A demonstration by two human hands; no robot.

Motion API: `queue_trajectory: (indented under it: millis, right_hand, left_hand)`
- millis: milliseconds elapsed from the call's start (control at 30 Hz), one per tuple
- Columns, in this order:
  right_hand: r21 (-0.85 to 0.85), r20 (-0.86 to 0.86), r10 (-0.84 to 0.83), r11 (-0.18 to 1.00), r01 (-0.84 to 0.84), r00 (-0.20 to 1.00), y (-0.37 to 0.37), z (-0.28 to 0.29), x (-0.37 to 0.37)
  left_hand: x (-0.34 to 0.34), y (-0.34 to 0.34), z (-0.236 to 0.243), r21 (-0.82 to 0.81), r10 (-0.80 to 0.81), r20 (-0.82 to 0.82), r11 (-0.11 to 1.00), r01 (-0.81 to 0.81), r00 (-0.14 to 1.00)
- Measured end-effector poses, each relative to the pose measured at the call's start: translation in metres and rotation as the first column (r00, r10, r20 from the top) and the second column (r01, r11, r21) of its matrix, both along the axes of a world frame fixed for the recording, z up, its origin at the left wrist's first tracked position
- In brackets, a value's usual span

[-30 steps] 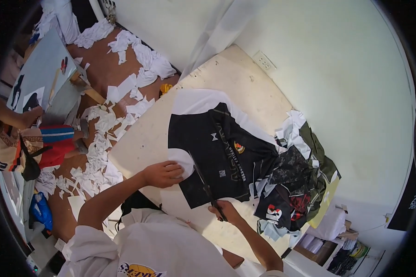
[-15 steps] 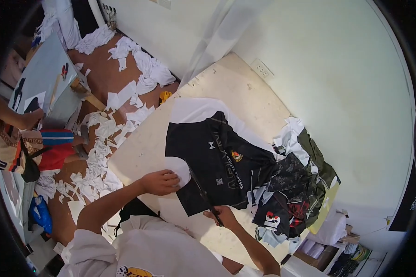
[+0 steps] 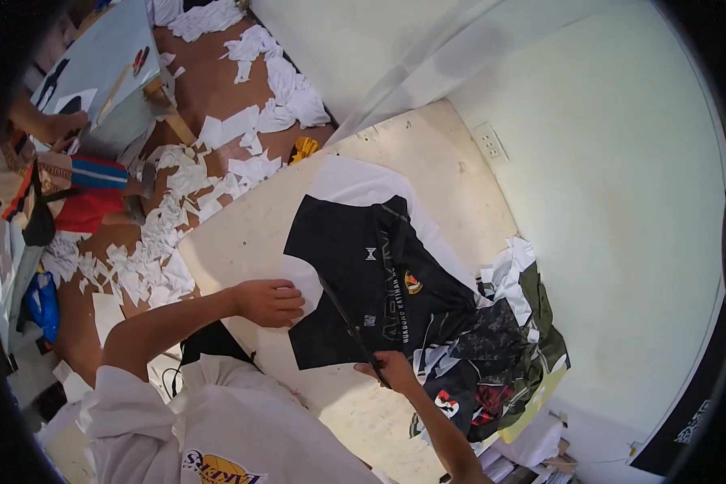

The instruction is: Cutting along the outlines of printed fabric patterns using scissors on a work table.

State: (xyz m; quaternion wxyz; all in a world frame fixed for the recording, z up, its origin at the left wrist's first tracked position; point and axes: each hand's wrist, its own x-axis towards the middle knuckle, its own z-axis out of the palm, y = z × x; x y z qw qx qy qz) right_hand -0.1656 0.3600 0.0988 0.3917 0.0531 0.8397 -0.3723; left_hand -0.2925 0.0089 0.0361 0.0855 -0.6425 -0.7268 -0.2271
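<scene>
A jersey [image 3: 379, 274] is spread on the bench [image 3: 242, 242]; a heap of garments [image 3: 500, 355] is piled at its right; paper scraps [image 3: 161, 234] are strewn over the floor [image 3: 210, 89] left of the bench.

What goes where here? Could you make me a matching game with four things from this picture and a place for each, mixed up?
Things:
1. left hand
2. right hand
3. paper scraps
4. clothes pile

Places:
A. scattered over the brown floor
B. at the table's right end, beside the black sheet
C. on the white paper at the near left edge of the black sheet
D. gripping a long dark tool that lies across the black sheet

Pairs: 1-C, 2-D, 3-A, 4-B
</scene>
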Motion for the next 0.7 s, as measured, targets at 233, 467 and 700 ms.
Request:
queue_trajectory:
  millis: [233,467,700]
  right_hand:
    - [0.026,0.047,0.081,0.996,-0.083,0.996,0.024,-0.003,-0.024]
    - [-0.078,0.291,0.043,0.997,-0.021,0.956,0.025,0.0,-0.052]
    - [-0.041,0.172,0.245,0.97,-0.241,0.954,0.018,-0.013,-0.077]
  left_hand:
    - [-0.001,0.003,0.003,-0.165,0.193,0.157,0.972,-0.167,0.968]
    - [-0.001,0.002,-0.001,-0.141,0.179,0.18,0.978,-0.155,0.967]
    - [-0.002,0.001,-0.003,-0.113,0.189,0.202,0.979,-0.168,0.961]
